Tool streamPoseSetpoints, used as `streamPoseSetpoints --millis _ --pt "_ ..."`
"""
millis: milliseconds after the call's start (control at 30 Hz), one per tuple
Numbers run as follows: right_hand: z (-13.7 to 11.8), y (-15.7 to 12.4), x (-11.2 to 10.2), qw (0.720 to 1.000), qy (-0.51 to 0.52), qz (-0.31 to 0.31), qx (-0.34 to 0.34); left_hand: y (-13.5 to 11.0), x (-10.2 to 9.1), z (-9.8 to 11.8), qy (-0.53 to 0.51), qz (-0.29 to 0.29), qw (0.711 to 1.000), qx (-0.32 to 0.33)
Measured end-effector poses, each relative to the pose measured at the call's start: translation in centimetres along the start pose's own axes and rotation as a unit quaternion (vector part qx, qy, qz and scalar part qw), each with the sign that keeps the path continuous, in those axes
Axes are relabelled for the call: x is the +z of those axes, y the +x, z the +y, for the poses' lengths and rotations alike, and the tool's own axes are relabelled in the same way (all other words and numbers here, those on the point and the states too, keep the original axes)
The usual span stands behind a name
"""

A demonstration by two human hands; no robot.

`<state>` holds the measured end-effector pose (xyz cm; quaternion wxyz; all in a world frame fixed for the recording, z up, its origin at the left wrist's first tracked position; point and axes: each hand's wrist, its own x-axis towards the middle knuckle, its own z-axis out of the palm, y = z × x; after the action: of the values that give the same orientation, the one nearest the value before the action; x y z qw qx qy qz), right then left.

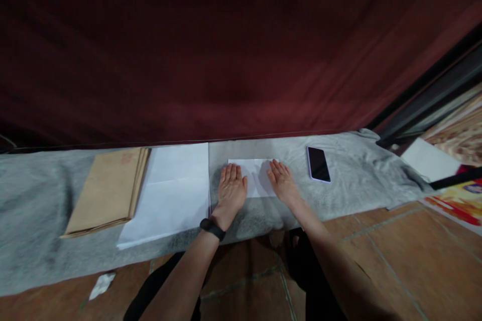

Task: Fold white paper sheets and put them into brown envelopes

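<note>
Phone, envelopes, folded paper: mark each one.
phone [318, 164], head view, middle of the dark screen.
envelopes [105, 190], head view, middle of the top brown envelope.
folded paper [257, 176], head view, bare white strip at its middle.

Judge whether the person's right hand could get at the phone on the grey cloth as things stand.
Probably yes. The right hand lies flat on the small white paper; the phone lies just to its right, with only bare grey cloth between them.
</note>
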<state>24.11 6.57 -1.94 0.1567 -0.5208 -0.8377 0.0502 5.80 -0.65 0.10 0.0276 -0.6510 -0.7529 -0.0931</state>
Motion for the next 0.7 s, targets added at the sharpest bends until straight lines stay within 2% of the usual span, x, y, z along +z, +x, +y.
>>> streamPoseSetpoints --millis 133,267,433,700 --pt "-2.9 1.1 0.8 0.998 0.041 -0.007 -0.056 1.4 0.2 1.6 -0.052 0.006 0.998 0.047" --pt "-4.2 1.7 1.4 0.998 0.033 -0.031 -0.052 2.0 1.2 2.2 -0.057 -0.026 0.997 0.039" --pt "-4.2 1.7 1.8 0.998 -0.009 -0.030 -0.050 1.9 2.0 1.3 -0.045 -0.030 0.998 0.033" --pt "-2.9 0.9 2.2 0.999 -0.039 0.007 -0.030 1.3 2.1 0.0 -0.015 0.002 1.000 -0.006"
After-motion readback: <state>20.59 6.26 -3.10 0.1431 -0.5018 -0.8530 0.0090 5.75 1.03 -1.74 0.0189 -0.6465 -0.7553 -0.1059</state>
